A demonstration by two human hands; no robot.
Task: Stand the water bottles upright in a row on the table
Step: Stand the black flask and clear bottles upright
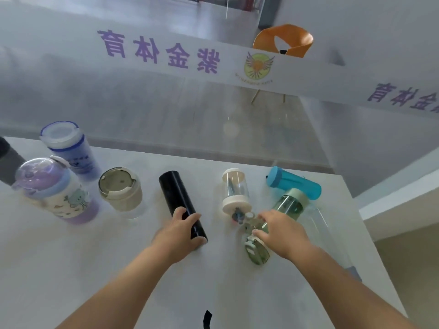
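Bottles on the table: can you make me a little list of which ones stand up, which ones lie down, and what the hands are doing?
standing: blue-lidded bottle; purple cartoon bottle; beige-lidded cup
lying: black flask; teal bottle; small clear bottle; green-tinted bottle
left hand: gripping black flask
right hand: on green-tinted bottle
surface: white table

Blurred by motion at the left: a lilac-lidded cartoon-print bottle. Cut by the left edge, a dark grey cylinder; by the bottom edge, a black strap. Hidden under the right hand, much of a clear green-tinted bottle.
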